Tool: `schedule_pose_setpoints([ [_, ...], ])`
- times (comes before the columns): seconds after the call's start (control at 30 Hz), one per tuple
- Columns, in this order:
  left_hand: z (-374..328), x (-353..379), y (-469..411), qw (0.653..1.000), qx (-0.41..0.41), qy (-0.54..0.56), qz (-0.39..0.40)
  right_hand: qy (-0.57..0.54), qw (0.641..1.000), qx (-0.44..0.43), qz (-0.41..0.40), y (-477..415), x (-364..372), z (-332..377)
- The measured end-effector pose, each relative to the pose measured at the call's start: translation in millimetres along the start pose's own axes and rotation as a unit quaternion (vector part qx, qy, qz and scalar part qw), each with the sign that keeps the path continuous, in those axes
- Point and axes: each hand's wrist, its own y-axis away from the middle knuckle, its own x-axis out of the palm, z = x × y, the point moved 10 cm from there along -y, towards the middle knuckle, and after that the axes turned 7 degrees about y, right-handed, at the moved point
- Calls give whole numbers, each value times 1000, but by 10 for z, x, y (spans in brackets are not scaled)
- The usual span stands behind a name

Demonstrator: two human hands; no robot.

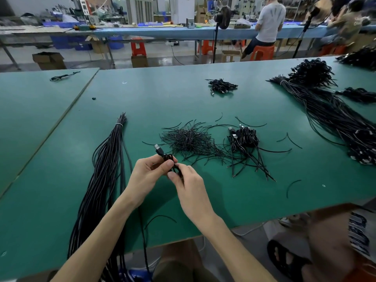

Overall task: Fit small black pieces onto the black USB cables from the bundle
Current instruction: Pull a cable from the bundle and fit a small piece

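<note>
Both hands meet just on the near side of the heap of thin black pieces [189,141], which lies spread on the green tabletop [223,200]. The left hand [146,174] grips a black USB cable [167,158] gathered into a small coil, thumb pressed over the loops. The right hand [189,188] pinches the same coil from the other side with curled fingertips; whether a piece is caught between them cannot be told.

The cable's USB plug [157,148] sticks out above the left hand's fingers. Its long axis slants up and to the left, away from the person, and its metal end points toward the heap's left edge.

Left of the heap lies the bundle [105,180] of long black cables, running lengthwise from its tied far end back toward the person and over the tabletop's near edge. Just right of the heap sits a pile of coiled cables [244,139] with loose tails fanning toward the near edge. Far right of the heap lies a larger tied bundle of cables [325,110].
</note>
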Motion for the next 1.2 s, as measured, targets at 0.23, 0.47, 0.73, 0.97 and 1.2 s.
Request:
schedule_pose_setpoints([
  [0.23, -63, 32, 8, 999, 19, -35, 5, 165, 986, -34, -3, 29, 94, 98],
  [0.47, -77, 31, 12, 999, 29, -42, -3, 206, 978, -39, -12, 37, 69, 140],
  [0.73, -22, 70, 21, 1000, 16, -23, 7, 195, 980, -32, -16, 58, 11, 155],
  [0.97, -9, 7, 17, 1000, 1, 4, -10, 67, 998, -14, 0, 32, 20, 60],
  [1.2, -9, 25, 23, 1000, 1, 23, 0, -161, 984, 56, 56, -29, 76, -116],
])
